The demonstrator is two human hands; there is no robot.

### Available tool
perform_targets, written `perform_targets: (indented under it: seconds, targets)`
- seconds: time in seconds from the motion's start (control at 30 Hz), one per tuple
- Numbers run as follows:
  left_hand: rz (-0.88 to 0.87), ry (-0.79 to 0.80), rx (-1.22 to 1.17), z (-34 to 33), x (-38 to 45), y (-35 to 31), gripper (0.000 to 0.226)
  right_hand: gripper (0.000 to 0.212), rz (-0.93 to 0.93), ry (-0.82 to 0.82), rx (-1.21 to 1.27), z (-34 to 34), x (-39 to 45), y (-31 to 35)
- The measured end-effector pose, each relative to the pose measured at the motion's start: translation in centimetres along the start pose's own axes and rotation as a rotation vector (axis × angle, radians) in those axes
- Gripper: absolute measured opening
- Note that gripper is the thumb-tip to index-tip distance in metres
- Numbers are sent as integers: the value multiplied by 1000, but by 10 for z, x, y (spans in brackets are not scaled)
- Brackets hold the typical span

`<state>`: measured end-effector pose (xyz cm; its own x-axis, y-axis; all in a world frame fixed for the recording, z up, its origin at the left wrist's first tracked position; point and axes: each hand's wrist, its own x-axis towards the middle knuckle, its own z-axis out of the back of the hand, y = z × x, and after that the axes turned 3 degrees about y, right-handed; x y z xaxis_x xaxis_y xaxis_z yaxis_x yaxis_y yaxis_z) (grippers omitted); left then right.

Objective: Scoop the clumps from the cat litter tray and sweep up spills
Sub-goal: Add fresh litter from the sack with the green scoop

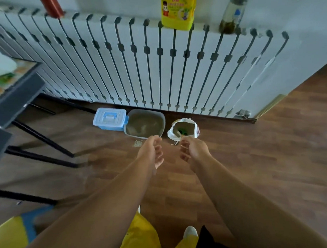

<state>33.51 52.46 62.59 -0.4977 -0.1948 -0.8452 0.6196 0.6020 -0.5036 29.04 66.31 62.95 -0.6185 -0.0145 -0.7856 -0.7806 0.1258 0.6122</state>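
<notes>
A grey litter tray (pixel 145 111) full of brownish litter stands on the wood floor against the radiator wall. Right of it sits an open white bag (pixel 170 133) of litter with a green scoop (pixel 182 132) inside, its pale handle sticking out toward me. A small patch of spilled litter (pixel 137 143) lies on the floor in front of the tray. Both my arms reach forward. My left hand (pixel 150 152) hangs over the spill with loosely curled fingers, holding nothing. My right hand (pixel 193 150) is just below the bag, fingers curled near the scoop handle; whether it grips the handle is unclear.
A blue lidded plastic box (pixel 110 118) stands left of the tray. A white radiator (pixel 137 65) runs along the wall with a yellow bottle (pixel 178 9) on top. A dark table with black legs (pixel 41 137) is at the left. My shoe (pixel 190 231) shows below.
</notes>
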Motion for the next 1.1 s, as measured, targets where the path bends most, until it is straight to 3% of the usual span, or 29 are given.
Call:
perform_targets:
  seconds: [0.13, 0.3, 0.43, 1.1]
  targets:
    - [-2, 88, 128, 14, 30, -54, 25, 19, -21, -74, 111, -40, 23, 9]
    - [-29, 62, 219, 36, 63, -117, 25, 16, -56, -120, 305, -94, 41, 15]
    - [-11, -9, 246, 50, 88, -137, 22, 15, -59, -140, 278, -119, 56, 21]
    - [67, -35, 89, 25, 148, -176, 22, 14, -89, -62, 79, -156, 142, 79]
